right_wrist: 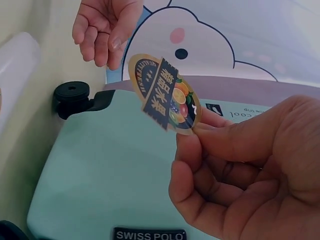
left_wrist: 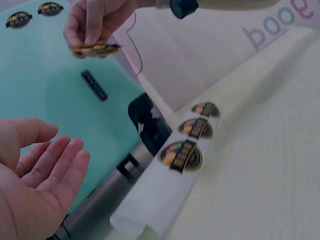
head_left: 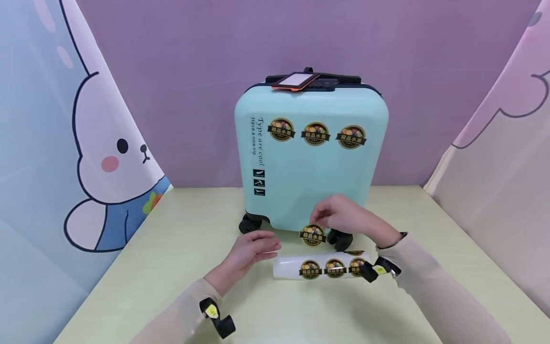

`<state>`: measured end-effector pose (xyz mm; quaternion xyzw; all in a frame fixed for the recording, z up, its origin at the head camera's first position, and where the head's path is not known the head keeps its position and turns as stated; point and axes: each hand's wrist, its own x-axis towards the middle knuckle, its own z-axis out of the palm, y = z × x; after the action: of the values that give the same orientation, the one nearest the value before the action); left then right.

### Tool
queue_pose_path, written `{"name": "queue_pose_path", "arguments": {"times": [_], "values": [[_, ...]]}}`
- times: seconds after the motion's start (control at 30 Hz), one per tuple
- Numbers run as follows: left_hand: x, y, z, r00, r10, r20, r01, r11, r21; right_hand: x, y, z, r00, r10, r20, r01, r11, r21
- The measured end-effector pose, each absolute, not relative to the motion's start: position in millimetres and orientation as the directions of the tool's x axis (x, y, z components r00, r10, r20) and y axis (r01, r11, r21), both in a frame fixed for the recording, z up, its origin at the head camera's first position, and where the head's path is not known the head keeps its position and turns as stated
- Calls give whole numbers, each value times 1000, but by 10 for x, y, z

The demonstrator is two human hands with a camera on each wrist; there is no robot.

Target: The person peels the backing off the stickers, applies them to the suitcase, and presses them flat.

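Observation:
Between thumb and fingertips, my right hand (head_left: 339,212) pinches a round black-and-gold fruit sticker (right_wrist: 165,95) by its edge, in front of the suitcase's lower part. My left hand (head_left: 251,253) holds nothing; its fingers are loosely extended near the left end of a rolled white sticker sheet (head_left: 285,268). Several like stickers show on that roll, which lies on the table before the suitcase. The mint-green suitcase (head_left: 296,181) stands upright, with a row of three stickers (head_left: 315,134) across its upper front. In the left wrist view the held sticker (left_wrist: 97,49) appears nearly edge-on.
Black wheels (head_left: 250,223) support the suitcase on the pale table (head_left: 180,267). An orange-edged tag (head_left: 296,80) lies by its top handle. Behind stands a purple backdrop (head_left: 172,86), with a cartoon-printed cloth (head_left: 38,191) at the left.

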<state>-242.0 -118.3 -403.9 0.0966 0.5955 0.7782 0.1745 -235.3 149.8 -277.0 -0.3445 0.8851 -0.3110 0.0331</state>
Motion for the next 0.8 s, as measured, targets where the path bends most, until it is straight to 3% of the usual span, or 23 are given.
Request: {"name": "queue_pose_path", "arguments": {"times": [0.8], "values": [[-2221, -757, -3631, -936, 353, 21, -151, -451, 879, -2461, 1413, -2558, -828, -535, 168, -521, 623, -583]]}}
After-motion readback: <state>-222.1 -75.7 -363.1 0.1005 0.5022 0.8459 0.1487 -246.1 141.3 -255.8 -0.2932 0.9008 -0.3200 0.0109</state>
